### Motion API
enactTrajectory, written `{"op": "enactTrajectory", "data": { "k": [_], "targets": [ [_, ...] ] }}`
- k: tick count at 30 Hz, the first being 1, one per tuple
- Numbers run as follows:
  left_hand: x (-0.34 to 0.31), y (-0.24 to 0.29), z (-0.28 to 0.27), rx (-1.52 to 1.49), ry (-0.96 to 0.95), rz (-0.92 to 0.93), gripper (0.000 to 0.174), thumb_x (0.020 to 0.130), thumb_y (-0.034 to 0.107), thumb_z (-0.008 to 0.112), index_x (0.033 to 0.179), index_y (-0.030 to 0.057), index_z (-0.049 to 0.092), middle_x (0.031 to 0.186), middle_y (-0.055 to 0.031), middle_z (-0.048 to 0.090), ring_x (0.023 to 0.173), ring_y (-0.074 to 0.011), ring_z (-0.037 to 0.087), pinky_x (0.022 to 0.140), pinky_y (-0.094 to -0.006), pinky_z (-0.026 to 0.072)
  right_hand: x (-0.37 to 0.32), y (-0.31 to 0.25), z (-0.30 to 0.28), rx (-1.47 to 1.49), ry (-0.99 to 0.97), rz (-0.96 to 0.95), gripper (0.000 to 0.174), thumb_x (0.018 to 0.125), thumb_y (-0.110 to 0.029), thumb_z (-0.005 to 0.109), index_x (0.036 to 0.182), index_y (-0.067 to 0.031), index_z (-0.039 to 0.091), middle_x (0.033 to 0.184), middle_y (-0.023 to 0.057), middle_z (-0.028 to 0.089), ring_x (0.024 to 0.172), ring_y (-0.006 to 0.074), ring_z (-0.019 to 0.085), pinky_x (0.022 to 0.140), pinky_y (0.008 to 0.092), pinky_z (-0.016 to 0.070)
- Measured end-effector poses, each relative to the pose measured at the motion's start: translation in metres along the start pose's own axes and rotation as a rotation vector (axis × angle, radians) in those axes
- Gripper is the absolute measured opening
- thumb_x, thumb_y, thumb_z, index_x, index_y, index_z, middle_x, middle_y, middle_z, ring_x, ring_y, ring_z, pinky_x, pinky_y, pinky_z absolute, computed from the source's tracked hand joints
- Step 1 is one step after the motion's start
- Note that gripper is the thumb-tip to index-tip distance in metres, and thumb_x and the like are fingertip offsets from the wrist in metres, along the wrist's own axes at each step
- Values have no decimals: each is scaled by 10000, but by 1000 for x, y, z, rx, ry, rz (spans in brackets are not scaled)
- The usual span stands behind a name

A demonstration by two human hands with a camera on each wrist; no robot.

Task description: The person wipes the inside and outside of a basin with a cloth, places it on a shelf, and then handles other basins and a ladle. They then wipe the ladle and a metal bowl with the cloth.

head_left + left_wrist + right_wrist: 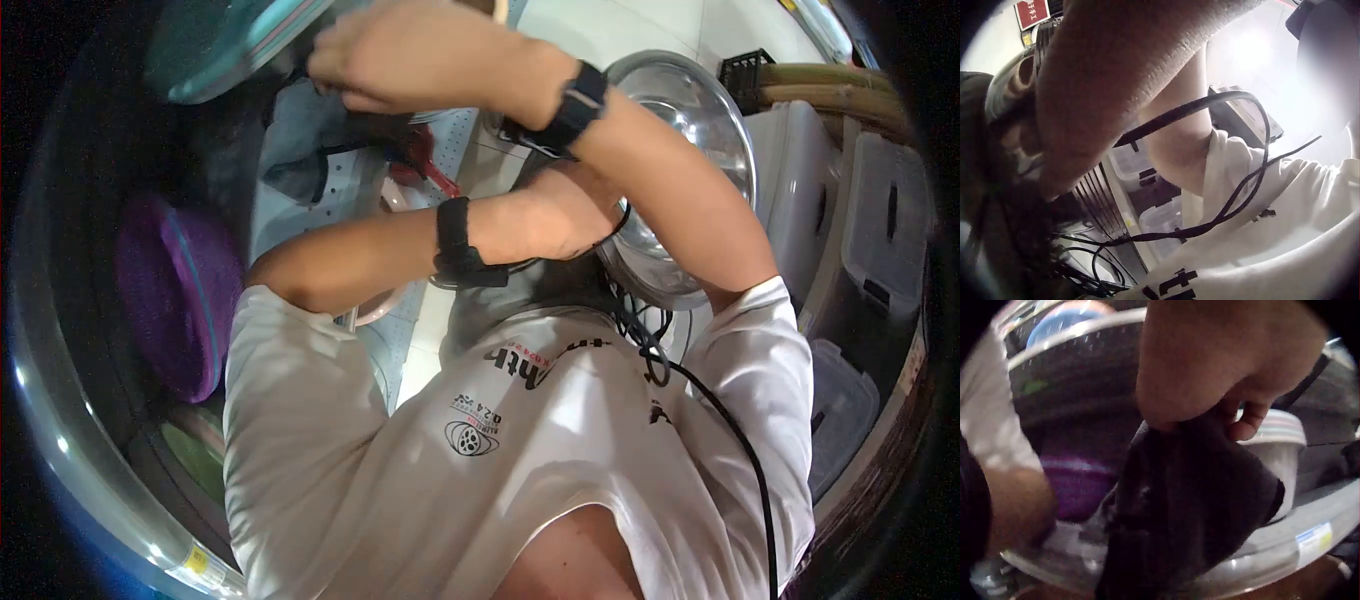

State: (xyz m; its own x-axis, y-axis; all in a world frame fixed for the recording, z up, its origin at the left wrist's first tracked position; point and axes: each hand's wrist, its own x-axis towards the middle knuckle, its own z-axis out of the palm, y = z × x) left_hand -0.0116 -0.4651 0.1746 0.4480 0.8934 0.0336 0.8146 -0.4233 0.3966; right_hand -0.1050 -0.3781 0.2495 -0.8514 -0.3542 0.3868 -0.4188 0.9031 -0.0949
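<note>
My right hand reaches across to the upper left in the head view. In the right wrist view its curled fingers grip a dark grey cloth, which hangs down in folds. Under that hand, the grey cloth shows over a perforated grey shelf in the head view. My left hand passes beneath the right forearm, close to a shiny metal bowl. In the left wrist view the left hand is large and dark, with its fingers hidden in shadow. Whether it holds anything I cannot tell.
A purple basket and a teal container stand at the left. Lidded plastic boxes line the right. Black cables hang across the shirt. A white bucket stands behind the cloth.
</note>
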Motion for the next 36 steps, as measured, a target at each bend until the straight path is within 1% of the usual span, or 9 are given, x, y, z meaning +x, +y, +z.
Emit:
{"op": "enactTrajectory", "data": {
  "k": [3, 6, 10, 13, 16, 19, 25, 30, 36],
  "targets": [
    [7, 3, -13, -83, -158, -63, 258, 750, 192, 699, 936, 12, 695, 1016, -167, 722, 974, -376, 699, 886, -505, 562, -37, -2, -57, 351, 464, 63, 205, 869, -75, 548, 1048, 9, 603, 877, 198, 635, 829, 381, 655, 788, 440, 542],
    [-7, -4, -21, 33, 6, 164, 309, 708, 264, 772, 914, 49, 692, 864, -80, 660, 981, -307, 670, 1160, -505, 371, -95, -17, -122, 415, 493, 472, 322, 881, -123, 613, 1196, -60, 623, 1074, 185, 687, 983, 285, 673, 872, 423, 533],
    [-2, -1, -20, 151, -115, 124, 421, 671, 297, 796, 996, 48, 700, 960, -73, 645, 1087, -252, 611, 1219, -465, 298, -259, -3, -209, 147, 861, 489, 379, 1037, -175, 455, 1308, 70, 556, 1238, 235, 656, 1038, 302, 688, 919, 408, 576],
    [-7, -5, -15, 97, -5, 155, 376, 706, 327, 811, 954, 71, 689, 1000, -51, 626, 1089, -237, 590, 1220, -462, 295, -236, -46, -226, 197, 791, 500, 308, 988, -124, 455, 1108, 119, 602, 1273, 308, 625, 1065, 340, 660, 991, 457, 513],
    [-5, -2, -19, 110, -22, 145, 366, 717, 336, 814, 933, 73, 680, 981, -48, 620, 1082, -232, 588, 1222, -459, 293, -267, -67, -257, 2, 321, 724, 180, 915, -47, 425, 1008, 44, 548, 1057, 218, 603, 969, 273, 604, 886, 361, 488],
    [-7, -3, -19, 115, -29, 145, 353, 722, 333, 814, 918, 73, 678, 966, -44, 616, 1076, -229, 587, 1228, -459, 289, -280, -70, -242, 104, 262, 868, 205, 814, 49, 444, 964, 74, 581, 998, 121, 601, 984, 212, 566, 945, 307, 424],
    [-6, -3, -18, 116, 3, 142, 335, 727, 332, 811, 901, 77, 679, 953, -44, 618, 1071, -228, 590, 1238, -466, 283, -329, -42, -184, -310, -132, 1242, 461, 875, -80, 724, 1322, -118, 616, 1158, 150, 604, 1009, 299, 644, 811, 391, 545],
    [-8, -4, -22, 121, 11, 153, 325, 727, 327, 806, 898, 79, 685, 969, -50, 630, 1075, -223, 594, 1238, -469, 284, -334, -44, -130, 120, -87, 1283, 355, 885, -157, 742, 1220, -65, 667, 1139, 211, 659, 1080, 381, 651, 922, 430, 514],
    [-9, -3, -25, 134, 11, 148, 342, 718, 323, 804, 923, 71, 697, 980, -49, 642, 1101, -223, 588, 1235, -466, 290, -334, -45, -55, -100, -295, 1243, 599, 790, -325, 827, 1261, -13, 627, 1248, 229, 622, 1148, 436, 604, 990, 473, 501]
  ]
}}
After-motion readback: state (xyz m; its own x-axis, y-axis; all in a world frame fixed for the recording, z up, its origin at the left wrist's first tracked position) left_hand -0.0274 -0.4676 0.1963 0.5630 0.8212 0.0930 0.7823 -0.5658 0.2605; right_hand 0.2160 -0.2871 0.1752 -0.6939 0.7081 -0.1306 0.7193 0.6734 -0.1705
